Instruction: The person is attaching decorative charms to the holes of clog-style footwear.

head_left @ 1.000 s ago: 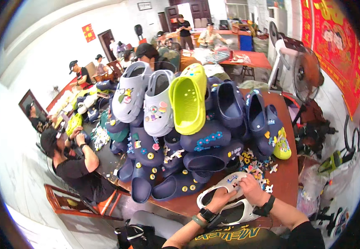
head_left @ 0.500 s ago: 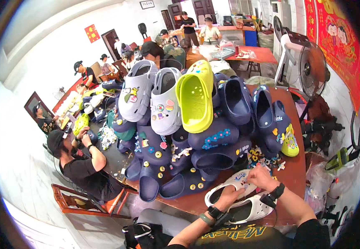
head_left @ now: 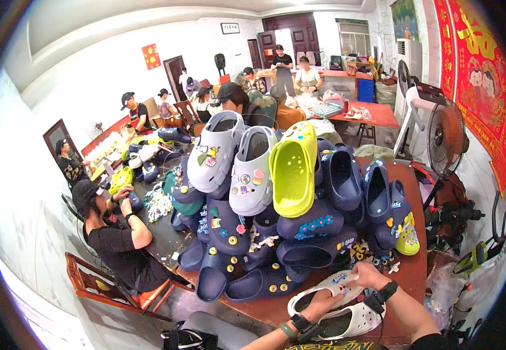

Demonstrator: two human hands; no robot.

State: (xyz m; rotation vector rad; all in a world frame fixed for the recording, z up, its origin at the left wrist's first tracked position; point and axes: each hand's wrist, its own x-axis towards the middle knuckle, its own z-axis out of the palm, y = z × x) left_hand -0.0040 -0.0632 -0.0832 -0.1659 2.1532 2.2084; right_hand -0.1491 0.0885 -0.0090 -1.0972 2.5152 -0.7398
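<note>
A white clog (head_left: 336, 282) with small charms on its upper lies tilted at the near edge of the table. My left hand (head_left: 322, 304) is wrapped round its side, near the heel opening. At its toe, my right hand (head_left: 371, 276) has its fingers closed against the edge; any small part between them is hidden. A second white clog (head_left: 355, 321), without visible charms, rests just nearer to me, below both hands. Loose small charms (head_left: 369, 255) in several colours lie past my right hand.
A tall heap of navy clogs (head_left: 314, 224) stands ahead, with grey clogs (head_left: 253, 175) and a lime clog (head_left: 294, 169) on top. Another lime clog (head_left: 407, 236) sits at the right. A co-worker (head_left: 113, 233) sits at the left. A fan (head_left: 446, 137) stands beyond the table.
The view has tilted up, so the heap and table appear lower. My right hand has gone from above the clog's upper to its toe edge. My left hand keeps its hold.
</note>
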